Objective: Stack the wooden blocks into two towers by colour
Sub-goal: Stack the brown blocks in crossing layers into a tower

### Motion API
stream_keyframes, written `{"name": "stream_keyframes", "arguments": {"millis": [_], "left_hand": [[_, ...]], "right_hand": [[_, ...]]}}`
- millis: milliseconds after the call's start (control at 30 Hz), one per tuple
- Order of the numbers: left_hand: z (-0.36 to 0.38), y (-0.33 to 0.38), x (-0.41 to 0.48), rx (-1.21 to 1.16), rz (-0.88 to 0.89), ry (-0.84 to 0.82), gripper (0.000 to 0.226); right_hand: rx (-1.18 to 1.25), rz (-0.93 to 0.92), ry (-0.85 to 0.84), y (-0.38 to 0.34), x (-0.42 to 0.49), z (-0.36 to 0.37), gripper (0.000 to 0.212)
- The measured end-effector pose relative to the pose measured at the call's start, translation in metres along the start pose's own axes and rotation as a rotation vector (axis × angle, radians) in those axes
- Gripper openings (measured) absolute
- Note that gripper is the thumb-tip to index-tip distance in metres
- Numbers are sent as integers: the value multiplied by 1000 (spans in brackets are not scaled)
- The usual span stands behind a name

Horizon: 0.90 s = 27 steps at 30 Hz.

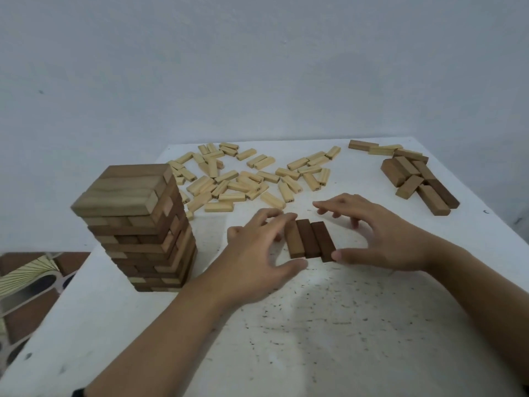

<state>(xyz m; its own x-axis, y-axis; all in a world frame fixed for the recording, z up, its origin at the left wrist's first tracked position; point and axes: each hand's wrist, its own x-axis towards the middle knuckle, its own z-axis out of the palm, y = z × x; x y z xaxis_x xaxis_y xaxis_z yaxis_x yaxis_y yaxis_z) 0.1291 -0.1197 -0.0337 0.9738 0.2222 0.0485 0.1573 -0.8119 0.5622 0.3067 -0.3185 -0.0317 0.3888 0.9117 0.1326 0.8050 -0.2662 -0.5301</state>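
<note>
White worktop (pixel 329 325) against a pale wall: three dark blocks (pixel 310 240) lie side by side at centre, long axes running near to far. Left hand (pixel 257 253) and right hand (pixel 380 236) flank them, fingers spread, thumbs touching the near ends. Brown tower (pixel 137 222) stands left; no readable writing.

Dark brown blocks (pixel 310 239) in a row of three, a brown tower (pixel 137 222) (streaked lighter on top), pale yellow blocks (pixel 246 179), white black-speckled table (pixel 315 325)
</note>
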Motion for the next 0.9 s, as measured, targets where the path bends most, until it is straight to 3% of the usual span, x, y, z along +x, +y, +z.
{"name": "stream_keyframes", "arguments": {"millis": [300,533,733,900], "left_hand": [[-2,2,-1,15,60,19,65],[-3,1,3,22,-37,24,88],[-3,-1,4,67,14,-10,64],[-2,-1,4,76,36,-21,73]], "right_hand": [[47,-44,-3,-12,6,7,63],[17,57,-86,-16,9,1,79],[44,56,-116,-20,11,5,76],[6,66,-114,-19,9,5,80]]}}
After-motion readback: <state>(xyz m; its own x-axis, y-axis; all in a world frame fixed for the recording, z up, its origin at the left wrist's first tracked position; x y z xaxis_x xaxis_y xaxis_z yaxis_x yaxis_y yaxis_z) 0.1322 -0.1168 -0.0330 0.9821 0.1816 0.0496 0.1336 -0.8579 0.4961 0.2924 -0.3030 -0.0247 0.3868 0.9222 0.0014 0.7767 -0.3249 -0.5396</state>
